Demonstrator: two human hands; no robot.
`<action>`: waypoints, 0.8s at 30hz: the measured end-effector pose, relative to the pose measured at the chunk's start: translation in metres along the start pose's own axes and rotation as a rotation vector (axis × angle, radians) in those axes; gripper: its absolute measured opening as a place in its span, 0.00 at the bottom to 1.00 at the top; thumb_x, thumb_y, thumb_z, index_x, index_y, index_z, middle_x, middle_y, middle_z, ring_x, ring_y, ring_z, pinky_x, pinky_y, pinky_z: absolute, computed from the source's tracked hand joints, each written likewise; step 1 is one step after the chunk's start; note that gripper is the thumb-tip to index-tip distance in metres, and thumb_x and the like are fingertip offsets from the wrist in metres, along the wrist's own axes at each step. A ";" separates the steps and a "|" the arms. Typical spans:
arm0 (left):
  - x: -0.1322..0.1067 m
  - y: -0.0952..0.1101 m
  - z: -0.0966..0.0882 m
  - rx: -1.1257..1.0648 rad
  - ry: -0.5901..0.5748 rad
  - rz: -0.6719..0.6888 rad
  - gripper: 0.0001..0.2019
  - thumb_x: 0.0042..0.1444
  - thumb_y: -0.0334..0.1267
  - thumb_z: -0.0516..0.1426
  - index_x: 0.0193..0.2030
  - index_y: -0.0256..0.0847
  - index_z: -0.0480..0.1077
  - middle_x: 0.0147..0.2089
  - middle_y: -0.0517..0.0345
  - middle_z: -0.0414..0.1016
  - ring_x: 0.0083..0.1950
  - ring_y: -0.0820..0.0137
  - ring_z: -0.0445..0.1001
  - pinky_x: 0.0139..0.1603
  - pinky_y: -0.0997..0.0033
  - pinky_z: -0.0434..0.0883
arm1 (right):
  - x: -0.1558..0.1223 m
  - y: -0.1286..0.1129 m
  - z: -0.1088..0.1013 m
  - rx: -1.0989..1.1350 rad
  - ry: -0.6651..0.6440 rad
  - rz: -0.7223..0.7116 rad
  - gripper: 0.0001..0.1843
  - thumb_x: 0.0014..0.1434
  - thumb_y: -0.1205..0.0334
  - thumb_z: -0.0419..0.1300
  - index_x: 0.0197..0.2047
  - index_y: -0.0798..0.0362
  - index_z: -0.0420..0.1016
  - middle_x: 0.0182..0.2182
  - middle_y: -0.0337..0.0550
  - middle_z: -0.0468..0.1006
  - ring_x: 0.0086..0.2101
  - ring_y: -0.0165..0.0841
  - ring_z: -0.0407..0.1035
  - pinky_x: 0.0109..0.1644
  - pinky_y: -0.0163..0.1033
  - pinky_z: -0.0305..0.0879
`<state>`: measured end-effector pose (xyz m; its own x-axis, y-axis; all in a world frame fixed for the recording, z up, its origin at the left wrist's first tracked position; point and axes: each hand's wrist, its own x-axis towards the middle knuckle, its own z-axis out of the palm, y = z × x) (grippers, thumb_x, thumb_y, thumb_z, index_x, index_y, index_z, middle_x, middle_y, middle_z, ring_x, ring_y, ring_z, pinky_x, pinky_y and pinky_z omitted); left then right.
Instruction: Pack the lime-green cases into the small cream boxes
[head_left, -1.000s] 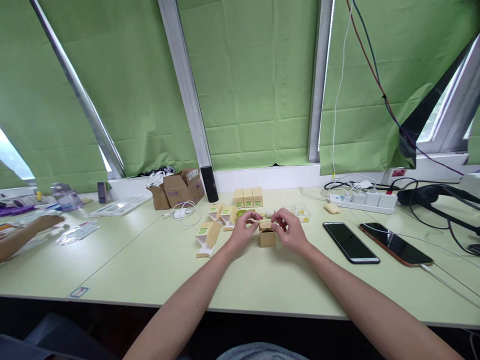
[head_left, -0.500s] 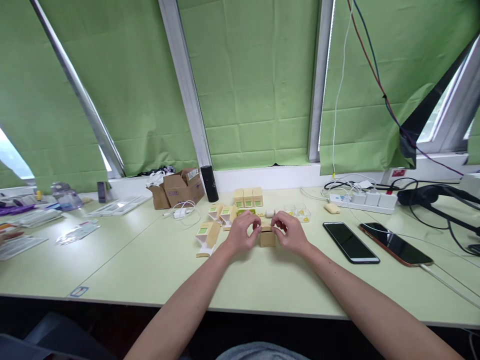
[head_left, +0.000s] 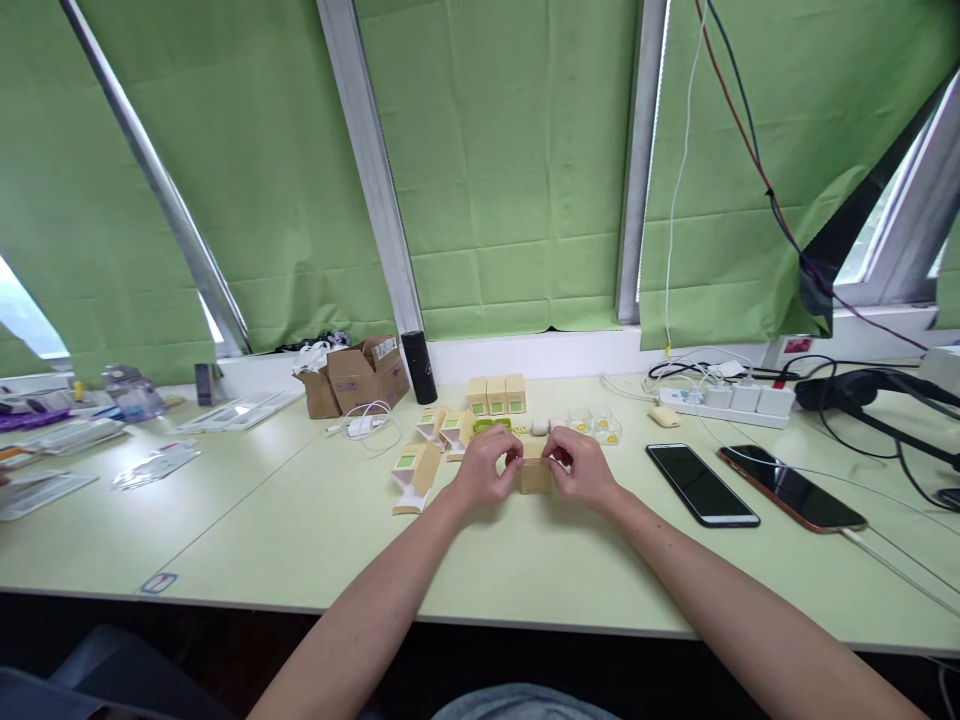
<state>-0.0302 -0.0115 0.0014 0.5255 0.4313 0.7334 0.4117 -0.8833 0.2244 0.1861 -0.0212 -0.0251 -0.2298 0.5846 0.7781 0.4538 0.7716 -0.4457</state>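
The left hand (head_left: 487,467) and right hand (head_left: 581,465) are bare, as are the left forearm (head_left: 382,585) and right forearm (head_left: 705,570), both tapering towards the wrist. Low in view curves a grey-blue garment (head_left: 517,705) (just a rounded strip shows), its cloth softly creased.

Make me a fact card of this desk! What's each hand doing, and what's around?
Left hand: fingertips at left edge of small cardboard box
Right hand: fingertips at its right edge
Box: sits on pale table
Behind: row of three little boxes
Right: white-edged phone, orange-edged phone
Farther left: black cylinder
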 end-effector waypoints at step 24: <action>-0.002 -0.001 0.003 -0.020 -0.034 -0.077 0.08 0.60 0.33 0.56 0.29 0.42 0.67 0.29 0.56 0.69 0.33 0.65 0.68 0.36 0.64 0.64 | 0.000 0.004 -0.003 -0.020 -0.097 0.019 0.07 0.49 0.69 0.58 0.27 0.49 0.63 0.23 0.35 0.66 0.25 0.31 0.60 0.31 0.37 0.53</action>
<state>-0.0294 -0.0112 -0.0026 0.5183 0.5036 0.6912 0.4374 -0.8506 0.2919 0.1901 -0.0193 -0.0258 -0.3028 0.6216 0.7225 0.4758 0.7554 -0.4505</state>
